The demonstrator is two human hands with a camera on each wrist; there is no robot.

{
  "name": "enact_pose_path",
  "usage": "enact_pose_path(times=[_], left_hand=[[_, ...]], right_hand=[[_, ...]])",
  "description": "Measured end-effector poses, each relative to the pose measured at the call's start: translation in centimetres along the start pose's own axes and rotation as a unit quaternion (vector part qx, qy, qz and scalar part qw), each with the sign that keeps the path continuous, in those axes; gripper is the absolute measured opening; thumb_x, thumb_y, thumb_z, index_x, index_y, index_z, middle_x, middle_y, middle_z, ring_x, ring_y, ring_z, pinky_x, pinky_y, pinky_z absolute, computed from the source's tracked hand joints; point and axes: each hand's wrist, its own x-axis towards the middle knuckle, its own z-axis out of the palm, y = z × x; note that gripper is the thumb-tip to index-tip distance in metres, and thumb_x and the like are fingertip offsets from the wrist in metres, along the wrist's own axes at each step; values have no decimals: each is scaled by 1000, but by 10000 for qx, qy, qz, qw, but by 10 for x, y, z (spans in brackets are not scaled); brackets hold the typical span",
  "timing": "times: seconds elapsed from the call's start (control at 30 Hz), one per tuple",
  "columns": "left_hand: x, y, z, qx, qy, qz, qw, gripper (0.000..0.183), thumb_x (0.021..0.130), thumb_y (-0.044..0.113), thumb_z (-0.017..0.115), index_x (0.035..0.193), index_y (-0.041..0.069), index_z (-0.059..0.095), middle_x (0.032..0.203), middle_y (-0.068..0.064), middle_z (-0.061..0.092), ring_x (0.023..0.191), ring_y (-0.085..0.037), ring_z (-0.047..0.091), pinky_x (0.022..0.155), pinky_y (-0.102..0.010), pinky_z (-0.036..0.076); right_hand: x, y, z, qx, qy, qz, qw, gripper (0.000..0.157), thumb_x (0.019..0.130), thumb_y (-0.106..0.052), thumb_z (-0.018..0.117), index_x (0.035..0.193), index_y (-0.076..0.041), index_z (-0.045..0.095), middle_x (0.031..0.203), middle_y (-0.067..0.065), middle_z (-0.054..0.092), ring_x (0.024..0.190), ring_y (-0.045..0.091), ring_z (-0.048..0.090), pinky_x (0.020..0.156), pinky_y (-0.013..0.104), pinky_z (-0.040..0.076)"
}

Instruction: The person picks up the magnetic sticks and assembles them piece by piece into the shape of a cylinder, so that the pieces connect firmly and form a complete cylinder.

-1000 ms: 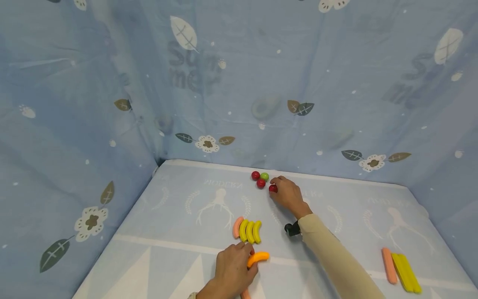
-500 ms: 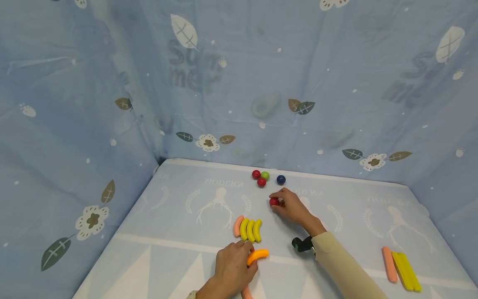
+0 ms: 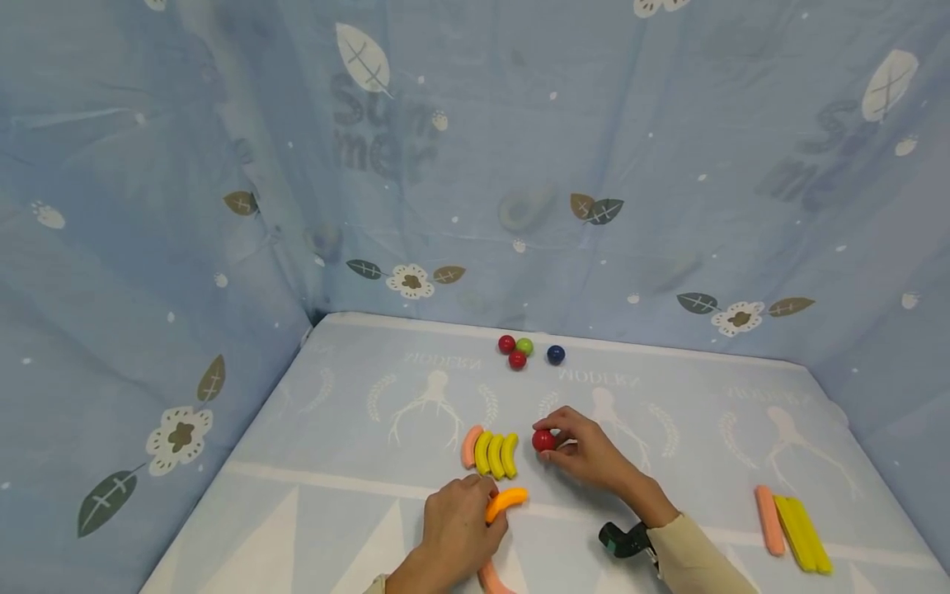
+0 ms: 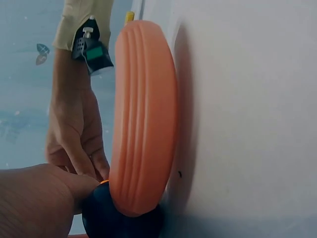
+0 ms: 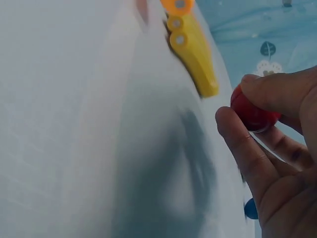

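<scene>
In the head view, my left hand (image 3: 462, 521) grips an orange curved toy rod (image 3: 508, 502) near the table's front. A salmon curved rod (image 4: 143, 119) with grooves lies close beside that hand, its end against a dark blue round piece (image 4: 121, 218) partly hidden by the hand. My right hand (image 3: 594, 450) pinches a red ball (image 3: 543, 440) between thumb and fingers, just right of a row of curved rods. That row has yellow rods (image 3: 495, 454) and one salmon rod (image 3: 472, 446), side by side. Grey discs show in the rods' ends in the right wrist view.
At the table's back edge are two red balls (image 3: 517, 360), a green ball (image 3: 524, 346) and a blue ball (image 3: 556, 355). Straight salmon (image 3: 769, 520) and yellow (image 3: 803, 534) rods lie at the right. Patterned blue cloth (image 3: 475, 165) walls surround the table.
My right hand has drawn the red ball from near the back balls toward me, beside the row of rods. The blue ball has come into view. My left hand has hardly moved.
</scene>
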Motion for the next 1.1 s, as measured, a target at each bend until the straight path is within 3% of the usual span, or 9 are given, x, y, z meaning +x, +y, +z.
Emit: enact_pose_path(times=[0.37,0.83,1.1], left_hand=[[1,-1,1,-41,-78,-273,9996,20,76,31,79,83,17,66,66,13,46,56,-7,43,48,-26,34],[-1,0,0,-70,18,-208,9998,21,77,32,79,83,17,65,63,14,45,53,-7,44,47,-26,34],[0,1,-1,73,-87,-131,9998,20,77,33,78,85,19,66,70,12,51,55,-7,45,47,-26,35]], right_hand=[[-22,-17,9,-253,-842,-237,9958,36,87,-8,75,120,-7,63,113,-2,59,83,13,59,70,29,53],[-30,-20,19,-25,-1059,-68,9944,32,89,-17,75,119,-15,65,112,-4,59,85,14,57,71,29,52],[-29,-21,25,1,-1107,-273,9935,33,88,-12,75,119,-14,66,111,-5,61,85,11,57,71,27,52]])
